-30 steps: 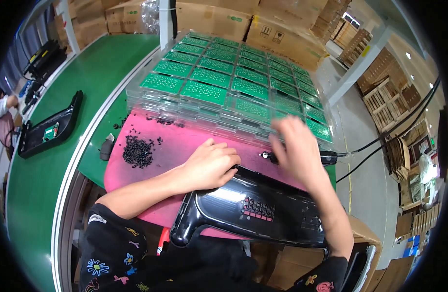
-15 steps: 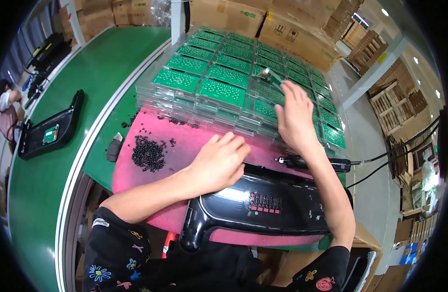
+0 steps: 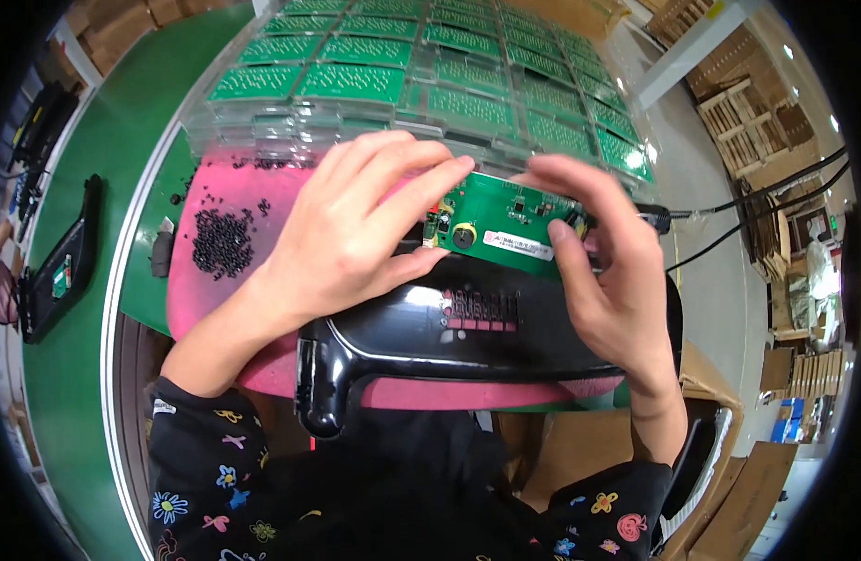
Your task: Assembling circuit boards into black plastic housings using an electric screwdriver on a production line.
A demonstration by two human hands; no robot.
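Note:
A green circuit board (image 3: 500, 224) with a white label and a round black component is held up above a glossy black plastic housing (image 3: 402, 323). My left hand (image 3: 341, 224) pinches the board's left end between thumb and fingers. At its other end, my right hand (image 3: 622, 271) is curled round the board, thumb on the face and fingers over the upper edge. The housing lies on a pink mat (image 3: 281, 360) and has a grid of small rectangular openings, with pink showing through.
Stacked clear trays (image 3: 299, 117) of green boards stand behind the mat. A heap of small black pieces (image 3: 223, 245) lies at left. A corded black tool (image 3: 653, 218) rests at right. Another black housing (image 3: 61, 271) with a board sits on the green surface at far left.
My right hand has come back from the trays with the circuit board, now face up over the housing. My left hand has risen off the housing and taken the board's left end.

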